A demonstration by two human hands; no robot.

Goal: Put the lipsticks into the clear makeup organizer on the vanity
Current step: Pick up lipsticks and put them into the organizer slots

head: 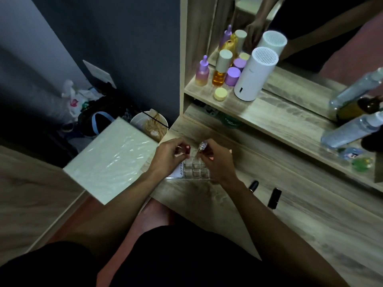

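Left hand [167, 157] pinches red round-capped lipstick [187, 147]; right hand [215, 160] pinches clear faceted-capped lipstick [202, 146]. Clear gridded organizer [193, 169] beneath both hands. Two glossy black lipstick tubes [274, 198] right of right wrist on woodgrain vanity [310, 214].

shelf [269, 119]: white cylinder device [253, 74] near left end | purple dropper bottle [202, 71], amber bottle [221, 69], purple-capped jar [232, 76], yellow jar [220, 94] at left corner | clear bottles [352, 129] at right edge | floor: white bucket [149, 123], pale wrapped box [112, 158] beside vanity's left edge
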